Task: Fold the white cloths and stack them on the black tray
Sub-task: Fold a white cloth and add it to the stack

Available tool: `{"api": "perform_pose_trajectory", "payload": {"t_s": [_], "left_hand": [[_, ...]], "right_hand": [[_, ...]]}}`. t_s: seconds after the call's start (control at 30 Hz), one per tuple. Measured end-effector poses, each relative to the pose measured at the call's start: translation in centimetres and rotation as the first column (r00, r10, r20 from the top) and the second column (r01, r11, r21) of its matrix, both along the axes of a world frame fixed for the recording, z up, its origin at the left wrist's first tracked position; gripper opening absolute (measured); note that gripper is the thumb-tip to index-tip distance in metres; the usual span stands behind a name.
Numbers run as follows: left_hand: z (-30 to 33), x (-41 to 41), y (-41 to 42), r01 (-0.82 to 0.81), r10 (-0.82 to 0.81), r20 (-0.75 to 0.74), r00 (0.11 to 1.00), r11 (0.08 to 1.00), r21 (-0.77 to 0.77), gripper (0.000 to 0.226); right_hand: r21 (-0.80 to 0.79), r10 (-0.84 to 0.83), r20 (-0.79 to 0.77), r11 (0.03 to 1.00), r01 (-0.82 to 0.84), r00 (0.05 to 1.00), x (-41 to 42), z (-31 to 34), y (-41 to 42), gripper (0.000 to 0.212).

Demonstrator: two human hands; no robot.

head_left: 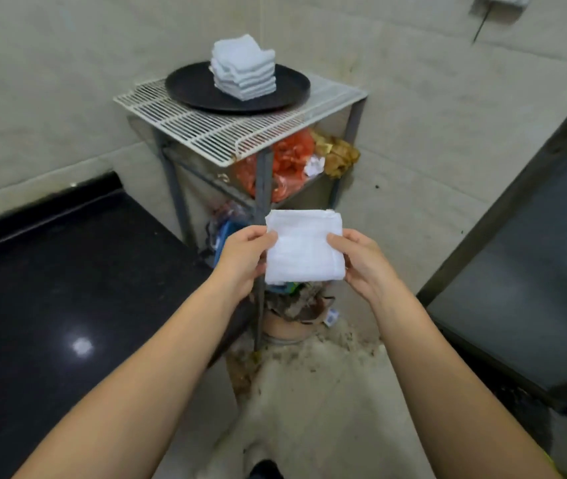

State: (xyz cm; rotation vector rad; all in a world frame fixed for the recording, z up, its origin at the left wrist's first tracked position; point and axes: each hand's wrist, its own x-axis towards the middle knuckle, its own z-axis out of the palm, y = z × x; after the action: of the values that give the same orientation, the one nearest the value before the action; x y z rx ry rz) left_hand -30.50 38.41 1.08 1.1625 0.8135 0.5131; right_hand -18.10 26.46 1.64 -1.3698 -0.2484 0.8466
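Between both hands [304, 257], folded white cloth [303, 247]

Two bare hands, the left hand [246, 255] and right hand [361, 261], are showing at the centre of the frame, sharing one folded white cloth [303, 247]. One round black tray [189, 88] is sitting at upper centre on one white wire rack [185, 126]. One stack of folded cloths [243, 67] is resting on it, roughly seven layers, the exact count being unclear.

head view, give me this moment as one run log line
left hand + right hand: holding folded cloth | stack on black tray | cloth not yet stacked
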Motion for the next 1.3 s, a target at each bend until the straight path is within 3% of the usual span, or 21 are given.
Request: {"api": "perform_pose_trajectory", "payload": {"t_s": [0.2, 0.37, 0.73, 0.93, 1.07, 1.2, 1.3], "left_hand": [[7.4, 5.6, 10.0, -0.070, 0.053, 0.113, 0.992, 0.985, 0.156, 0.015], [12.8, 10.1, 18.0, -0.169, 0.118, 0.196, 0.973, 0.947, 0.272, 0.016], [15.4, 23.6, 33.9, -0.443, 0.432, 0.102, 0.896, 0.852, 0.278, 0.031], [12.2, 24.5, 36.3, -0.507, 0.529, -0.015, 0.848, 0.820, 0.267, 0.027], [10.9, 24.1, 36.4, -0.535, 0.566, -0.032, 0.824, 0.795, 0.287, 0.029], [10.7, 24.1, 36.3, -0.560, 0.607, -0.044, 0.794, 0.758, 0.335, 0.025], [11.0, 23.6, 35.7, -0.573, 0.648, -0.083, 0.757, 0.719, 0.393, 0.023]], "right_hand": [[0.090, 0.085, 0.198, 0.991, -0.104, 0.977, 7.7, 6.8, 11.9, 0.008], [0.068, 0.194, 0.449, 0.966, -0.250, 0.872, 14.2, 12.1, 21.8, 0.007], [-0.081, 0.368, 0.643, 0.904, -0.419, 0.672, 28.3, 17.0, 41.8, 0.021], [-0.232, 0.513, 0.677, 0.829, -0.509, 0.527, 30.2, 13.8, 45.7, 0.019], [-0.235, 0.550, 0.657, 0.799, -0.553, 0.515, 30.6, 12.2, 46.3, 0.004], [-0.243, 0.572, 0.625, 0.789, -0.565, 0.530, 30.7, 12.1, 46.2, 0.011], [-0.215, 0.485, 0.689, 0.846, -0.487, 0.538, 30.9, 13.1, 45.6, 0.020]]}}
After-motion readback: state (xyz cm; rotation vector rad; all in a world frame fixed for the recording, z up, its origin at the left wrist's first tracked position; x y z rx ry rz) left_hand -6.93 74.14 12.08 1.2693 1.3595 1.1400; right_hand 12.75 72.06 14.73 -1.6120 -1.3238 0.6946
